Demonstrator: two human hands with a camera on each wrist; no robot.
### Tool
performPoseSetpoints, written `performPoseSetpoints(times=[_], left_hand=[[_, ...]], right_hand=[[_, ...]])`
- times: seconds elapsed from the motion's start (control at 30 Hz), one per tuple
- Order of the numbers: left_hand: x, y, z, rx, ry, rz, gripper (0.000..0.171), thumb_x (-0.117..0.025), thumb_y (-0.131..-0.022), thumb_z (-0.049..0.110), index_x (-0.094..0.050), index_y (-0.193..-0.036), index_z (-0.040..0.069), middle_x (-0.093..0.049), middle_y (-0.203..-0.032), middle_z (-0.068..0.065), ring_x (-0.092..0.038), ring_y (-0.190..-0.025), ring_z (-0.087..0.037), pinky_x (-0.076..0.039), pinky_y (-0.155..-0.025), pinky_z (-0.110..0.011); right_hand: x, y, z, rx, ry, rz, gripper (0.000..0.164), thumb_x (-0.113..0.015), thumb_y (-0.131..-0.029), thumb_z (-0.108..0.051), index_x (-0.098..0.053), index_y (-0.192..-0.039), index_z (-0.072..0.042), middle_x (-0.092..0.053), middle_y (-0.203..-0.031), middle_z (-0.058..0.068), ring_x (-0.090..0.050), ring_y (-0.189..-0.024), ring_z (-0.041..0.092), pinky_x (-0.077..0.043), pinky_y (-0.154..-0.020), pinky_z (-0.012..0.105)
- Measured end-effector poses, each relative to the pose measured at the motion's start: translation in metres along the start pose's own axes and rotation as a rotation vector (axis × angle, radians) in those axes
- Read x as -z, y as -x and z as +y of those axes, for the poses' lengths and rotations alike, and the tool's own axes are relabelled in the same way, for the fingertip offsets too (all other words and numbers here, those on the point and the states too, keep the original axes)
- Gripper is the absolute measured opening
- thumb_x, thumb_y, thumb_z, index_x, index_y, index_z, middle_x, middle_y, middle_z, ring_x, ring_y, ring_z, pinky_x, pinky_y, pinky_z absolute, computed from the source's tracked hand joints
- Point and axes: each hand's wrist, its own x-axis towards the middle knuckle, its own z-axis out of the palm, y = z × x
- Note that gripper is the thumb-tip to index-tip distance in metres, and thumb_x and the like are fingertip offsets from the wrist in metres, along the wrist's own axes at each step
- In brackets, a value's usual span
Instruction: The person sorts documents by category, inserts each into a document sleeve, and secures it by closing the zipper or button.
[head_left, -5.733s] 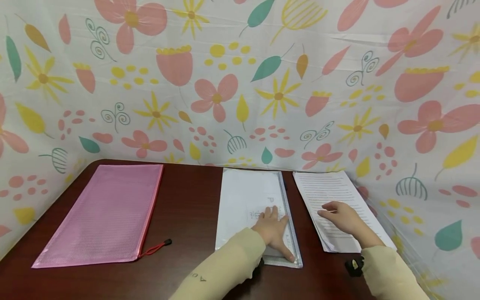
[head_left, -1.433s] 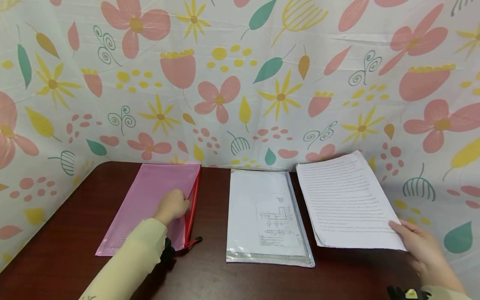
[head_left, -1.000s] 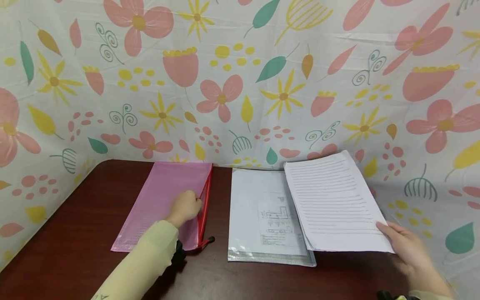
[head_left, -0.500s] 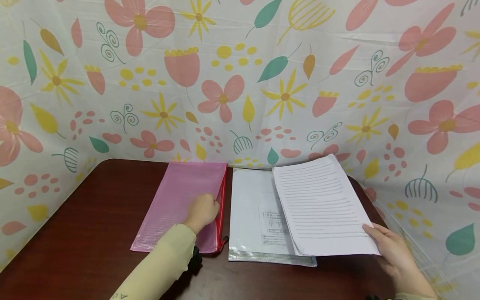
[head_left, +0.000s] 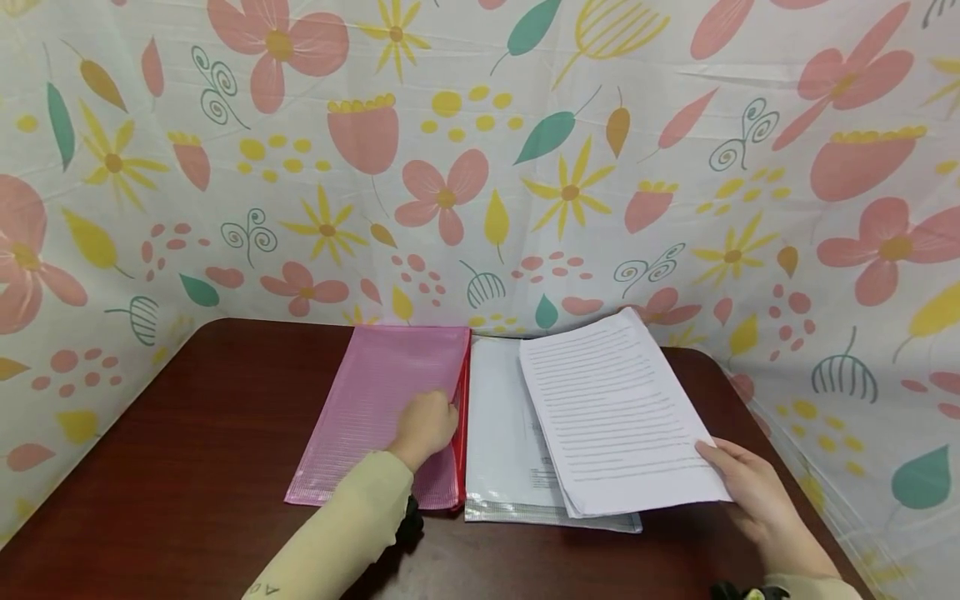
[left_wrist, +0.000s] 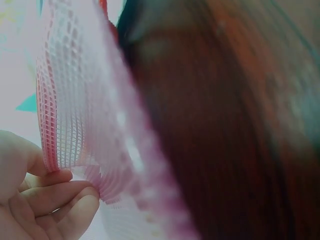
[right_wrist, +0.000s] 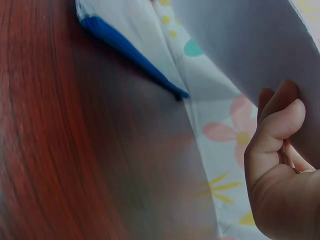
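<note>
The left hand [head_left: 428, 423] pinches the zippered side of the pink mesh zipper pouch [head_left: 386, 387] by the desk's [head_left: 187, 442] far edge, seemingly holding its mouth apart, while the right hand [head_left: 753, 490] grips the lined sheets [head_left: 611, 408] by a corner, so they hang partly over the clear zip pouch [head_left: 497, 417], dark wood grain beneath and flower-printed cloth [head_left: 442, 75] behind.

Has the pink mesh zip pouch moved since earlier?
Yes: the pink mesh zip pouch has moved right, farther from the left edge of the dark brown wooden table.
</note>
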Motion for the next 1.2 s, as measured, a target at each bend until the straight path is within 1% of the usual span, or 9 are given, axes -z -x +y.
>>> performPoseSetpoints(times=[0.07, 0.23, 0.43, 0.57, 0.77, 0.87, 0.93, 1.03, 1.2], left_hand=[[-0.001, -0.001, 0.002, 0.0, 0.012, -0.003, 0.027, -0.052, -0.091, 0.014, -0.05, -0.064, 0.009, -0.049, -0.059, -0.005, -0.046, -0.055, -0.018, -0.04, -0.048, -0.03], [-0.006, -0.003, 0.007, 0.006, 0.03, -0.013, 0.028, -0.051, -0.091, 0.014, -0.049, -0.063, 0.01, -0.048, -0.059, -0.005, -0.046, -0.054, -0.018, -0.039, -0.047, -0.03], [-0.012, -0.004, 0.015, 0.002, 0.056, -0.003, 0.03, -0.05, -0.091, 0.015, -0.05, -0.062, 0.01, -0.048, -0.058, -0.004, -0.046, -0.054, -0.018, -0.039, -0.049, -0.03], [-0.015, -0.003, 0.019, 0.002, 0.102, 0.013, 0.031, -0.049, -0.092, 0.014, -0.048, -0.061, 0.01, -0.047, -0.058, -0.004, -0.045, -0.053, -0.018, -0.038, -0.05, -0.029], [-0.017, -0.002, 0.023, 0.037, 0.162, 0.032, 0.035, -0.049, -0.091, 0.014, -0.041, -0.057, 0.013, -0.043, -0.057, -0.002, -0.043, -0.053, -0.017, -0.036, -0.049, -0.028], [-0.017, -0.003, 0.025, 0.056, 0.172, 0.025, 0.036, -0.049, -0.091, 0.015, -0.041, -0.056, 0.014, -0.042, -0.057, -0.001, -0.043, -0.052, -0.017, -0.036, -0.049, -0.028], [-0.017, -0.002, 0.027, 0.05, 0.15, 0.031, 0.034, -0.05, -0.091, 0.015, -0.044, -0.058, 0.012, -0.046, -0.058, -0.003, -0.045, -0.053, -0.018, -0.037, -0.049, -0.03], [-0.019, -0.003, 0.031, 0.017, 0.052, 0.05, 0.028, -0.051, -0.09, 0.014, -0.052, -0.062, 0.009, -0.054, -0.061, -0.006, -0.05, -0.055, -0.021, -0.041, -0.05, -0.033], [-0.02, -0.003, 0.04, -0.011, -0.065, 0.055, 0.025, -0.05, -0.09, 0.011, -0.061, -0.067, 0.007, -0.063, -0.066, -0.008, -0.057, -0.057, -0.022, -0.044, -0.046, -0.037]], right_hand=[[-0.004, -0.002, 0.0, -0.016, 0.025, 0.008, 0.007, -0.062, -0.091, -0.03, -0.059, -0.094, -0.024, -0.07, -0.079, -0.012, -0.068, -0.072, 0.006, -0.056, -0.062, 0.026], [-0.012, -0.004, 0.001, -0.032, 0.087, -0.001, 0.04, -0.06, -0.093, -0.031, -0.05, -0.121, -0.005, -0.069, -0.079, -0.013, -0.068, -0.073, 0.006, -0.056, -0.063, 0.027], [-0.019, -0.005, 0.001, -0.028, 0.106, -0.013, 0.048, -0.059, -0.094, -0.029, -0.045, -0.127, 0.003, -0.069, -0.079, -0.012, -0.067, -0.072, 0.007, -0.056, -0.062, 0.027], [-0.021, -0.005, 0.002, -0.019, 0.093, -0.035, 0.043, -0.058, -0.094, -0.026, -0.047, -0.125, 0.002, -0.07, -0.08, -0.01, -0.068, -0.072, 0.008, -0.056, -0.062, 0.027], [-0.022, -0.004, 0.001, -0.008, 0.1, -0.048, 0.013, -0.059, -0.094, -0.023, -0.06, -0.104, -0.016, -0.07, -0.079, -0.008, -0.068, -0.069, 0.009, -0.056, -0.06, 0.027], [-0.023, -0.002, -0.001, 0.0, 0.137, -0.056, 0.02, -0.059, -0.094, -0.024, -0.061, -0.11, -0.012, -0.07, -0.079, -0.008, -0.068, -0.069, 0.009, -0.056, -0.06, 0.028], [-0.025, -0.001, -0.003, -0.006, 0.161, -0.058, 0.031, -0.059, -0.093, -0.025, -0.058, -0.118, -0.006, -0.07, -0.079, -0.007, -0.068, -0.069, 0.01, -0.056, -0.06, 0.028], [-0.028, 0.001, -0.006, -0.008, 0.204, -0.065, 0.05, -0.058, -0.094, -0.027, -0.047, -0.13, 0.006, -0.07, -0.08, -0.008, -0.068, -0.071, 0.01, -0.057, -0.062, 0.029], [-0.034, 0.002, -0.009, 0.013, 0.25, -0.07, 0.06, -0.057, -0.094, -0.028, -0.038, -0.135, 0.012, -0.07, -0.081, -0.008, -0.068, -0.071, 0.011, -0.057, -0.062, 0.03]])
